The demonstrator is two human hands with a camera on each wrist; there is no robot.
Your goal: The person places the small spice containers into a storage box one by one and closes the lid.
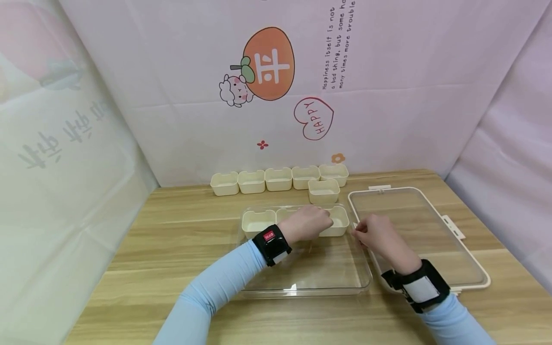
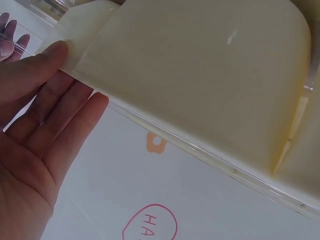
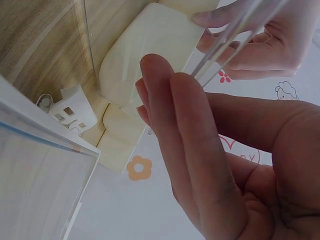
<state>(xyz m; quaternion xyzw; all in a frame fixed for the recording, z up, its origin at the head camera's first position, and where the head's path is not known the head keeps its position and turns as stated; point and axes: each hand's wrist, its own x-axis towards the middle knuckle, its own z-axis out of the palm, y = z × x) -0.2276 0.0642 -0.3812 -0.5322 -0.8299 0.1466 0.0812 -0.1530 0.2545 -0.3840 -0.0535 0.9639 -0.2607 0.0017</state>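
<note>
A clear plastic box (image 1: 302, 291) lies on the table with a row of small cream bins along its far side. My left hand (image 1: 307, 223) reaches over the box and pinches the rim of the right-hand cream bin (image 1: 339, 221). In the left wrist view, the thumb lies against this bin (image 2: 200, 75) and the fingers are on the other side of its edge. My right hand (image 1: 381, 237) pinches the box's right rim near the far corner, with the clear wall between thumb and fingers in the right wrist view. The left hand partly hides the middle of the row.
Behind the box, several more cream bins (image 1: 278, 179) stand in a line by the printed cloth (image 1: 194, 120), and one bin (image 1: 323, 191) sits just in front of them. A clear lid (image 1: 422, 239) with a white frame and latches lies to the right on the wooden table (image 1: 172, 249).
</note>
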